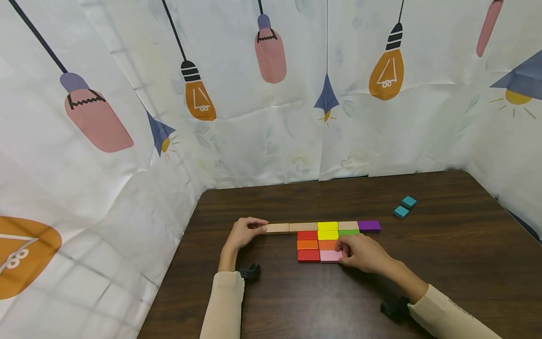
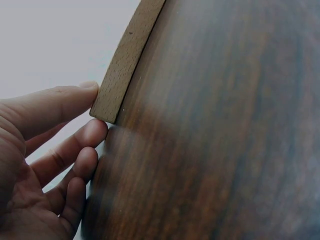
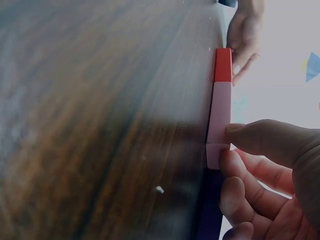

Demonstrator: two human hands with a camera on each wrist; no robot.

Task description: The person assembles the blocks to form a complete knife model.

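Observation:
In the head view, flat coloured blocks lie edge to edge. My left hand (image 1: pixel 246 231) is at the left end of a row of plain wooden blocks (image 1: pixel 277 228), its thumb and a finger at the last block's corner (image 2: pixel 112 95). Lower right, my right hand (image 1: pixel 365 253) has thumb and fingertips on a pink block (image 3: pixel 218 156), which joins a longer pink face (image 3: pixel 221 110) and a red block (image 3: pixel 223 65). Yellow blocks (image 1: pixel 328 230), an orange block (image 1: pixel 307 245) and a green block (image 1: pixel 348 232) lie near. My right fingers partly cover the blocks beneath them.
A purple block (image 1: pixel 369 226) ends the top row on the right. Two teal blocks (image 1: pixel 404 207) lie apart on the dark wooden table (image 1: pixel 288 301), toward the back right. A patterned curtain (image 1: pixel 271 132) hangs behind the table and along its sides.

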